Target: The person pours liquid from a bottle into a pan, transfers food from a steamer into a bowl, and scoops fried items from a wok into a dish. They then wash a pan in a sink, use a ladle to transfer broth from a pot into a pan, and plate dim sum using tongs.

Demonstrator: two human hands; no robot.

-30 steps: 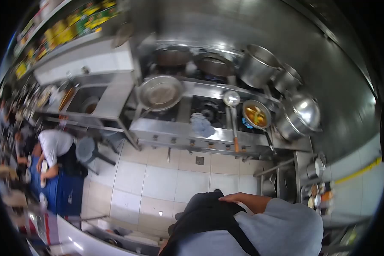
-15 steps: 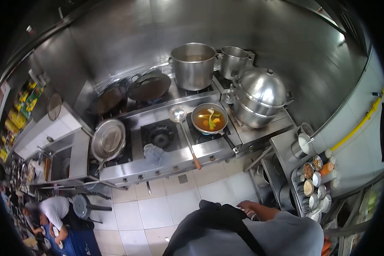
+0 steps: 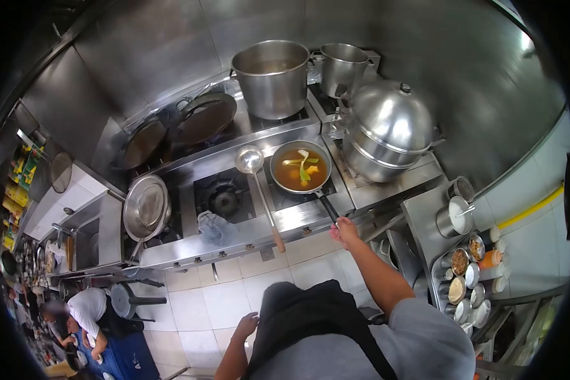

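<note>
Soup with a green leafy piece and yellow pieces fills the pan (image 3: 285, 180) on the front right burner. My right hand (image 3: 344, 233) reaches to the end of its black handle, with the fingers closed round the tip. Down by my left side, my left hand (image 3: 248, 323) hangs above the tiled floor, loosely open and holding nothing. A ladle (image 3: 263, 196) with a wooden grip lies across the stove, left of the pan. Further left, a crumpled grey-blue cloth (image 3: 216, 228) rests by a bare burner (image 3: 224, 199).
Behind stand a large pot (image 3: 273, 92), a smaller pot (image 3: 343, 73) and two woks (image 3: 206, 120). A domed steamer (image 3: 389, 120) sits at the right, near containers (image 3: 459, 259) of ingredients. A strainer lies over a bowl (image 3: 147, 209). Another person (image 3: 92, 310) bends at the lower left.
My right hand has moved from beside my body to the pan's handle. My left hand has come into view. The blue flame seen under the pan no longer shows, and the view has shifted.
</note>
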